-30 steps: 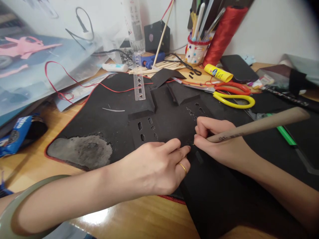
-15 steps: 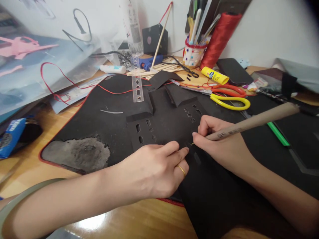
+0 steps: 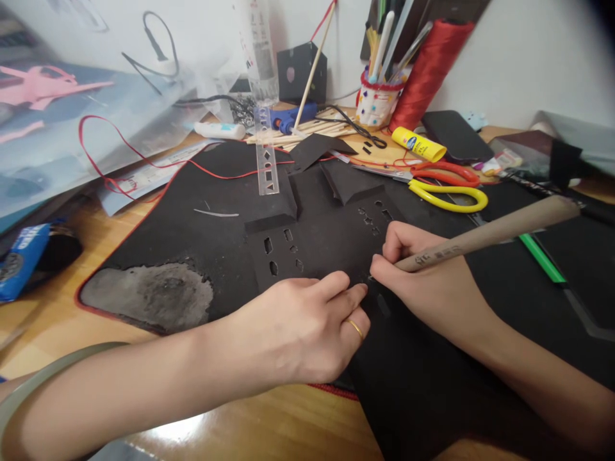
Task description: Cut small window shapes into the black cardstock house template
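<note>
My right hand (image 3: 423, 275) is closed round a long tan wooden-handled tool (image 3: 485, 237), its tip pressed on a black foam sheet (image 3: 327, 243) with small cut-out shapes. My left hand (image 3: 307, 326), a ring on one finger, lies with fingers curled and pressed down on the same sheet, fingertips almost touching the tool's tip. The sheet rests on a black mat (image 3: 192, 230) with a worn grey patch (image 3: 148, 294).
Yellow-and-orange scissors (image 3: 442, 186), a yellow glue stick (image 3: 418, 144), a red thread spool (image 3: 427, 64), a pen cup (image 3: 377, 102), wooden sticks (image 3: 307, 125), a clear stencil ruler (image 3: 266, 157) and red wire (image 3: 144, 160) crowd the far side. A blue snack packet (image 3: 19, 259) lies left.
Both hands stay pressed at the same spot on the foam sheet; the tool tip shifts only slightly. The view wobbled a little.
</note>
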Tool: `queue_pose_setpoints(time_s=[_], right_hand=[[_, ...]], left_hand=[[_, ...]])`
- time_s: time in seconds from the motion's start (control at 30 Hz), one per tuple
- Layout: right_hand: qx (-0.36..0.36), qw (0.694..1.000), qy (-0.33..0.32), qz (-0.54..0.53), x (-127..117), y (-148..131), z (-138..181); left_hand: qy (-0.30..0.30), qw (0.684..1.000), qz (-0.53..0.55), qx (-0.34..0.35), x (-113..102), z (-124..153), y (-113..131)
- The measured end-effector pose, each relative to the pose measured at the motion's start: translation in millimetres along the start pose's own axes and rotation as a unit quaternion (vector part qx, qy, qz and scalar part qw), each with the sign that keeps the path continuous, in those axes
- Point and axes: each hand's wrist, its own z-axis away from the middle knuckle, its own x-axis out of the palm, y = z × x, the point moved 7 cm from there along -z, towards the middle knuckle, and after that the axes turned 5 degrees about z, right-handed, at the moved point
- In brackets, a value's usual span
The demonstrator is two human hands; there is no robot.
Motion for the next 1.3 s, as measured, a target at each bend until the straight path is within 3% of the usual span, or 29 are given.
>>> queue_pose_setpoints(time_s=[1.3], right_hand=[[0.066,0.997,0.032,0.001,1.8,4.9,7.8]], left_hand=[[0.011,1.0,-0.005,0.003,0.6,3.1,5.8]])
